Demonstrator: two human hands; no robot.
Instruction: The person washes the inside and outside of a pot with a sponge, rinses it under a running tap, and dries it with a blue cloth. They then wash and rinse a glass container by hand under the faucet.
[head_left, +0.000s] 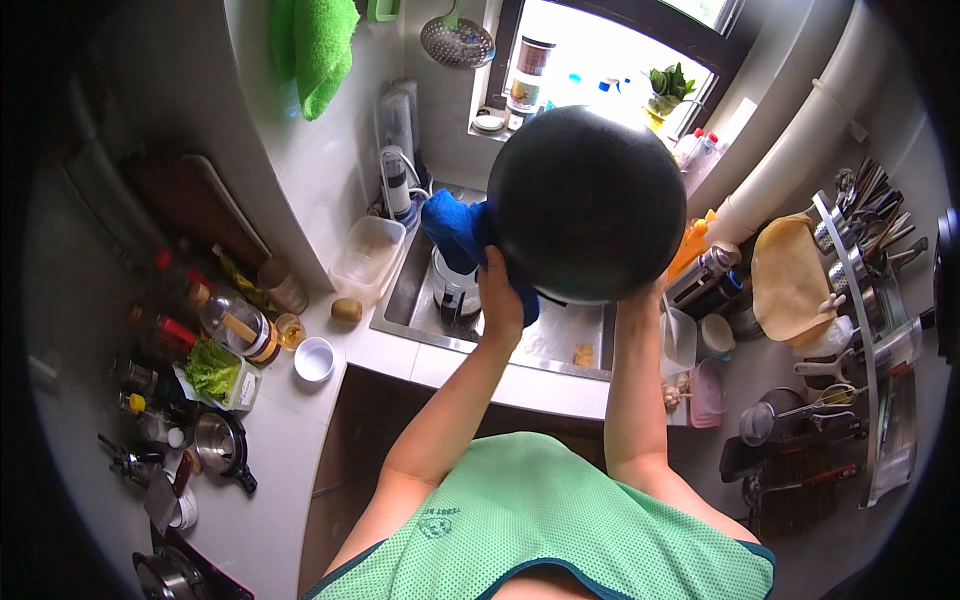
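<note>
A dark round pan (589, 206) is held up over the stainless steel sink (427, 335), its broad smooth face filling the middle of the view. My left hand (501, 300) grips a blue cloth (454, 225) against the pan's left edge; part of the cloth hangs below my palm. At the pan's lower right rim, my right hand (646, 297) supports it, with most of the fingers hidden behind the pan. In the sink, below the cloth, sits a clear container with a black handle (452, 304). A small yellowish piece (583, 355) lies on the sink floor.
Left of the sink are plastic tubs (367, 255), a kiwi fruit (346, 311), a white bowl (314, 359), a glass bottle (232, 322) and lettuce (212, 371). Hanging utensils (840, 409) and a rack (847, 255) line the right wall. Jars (531, 75) stand by the window.
</note>
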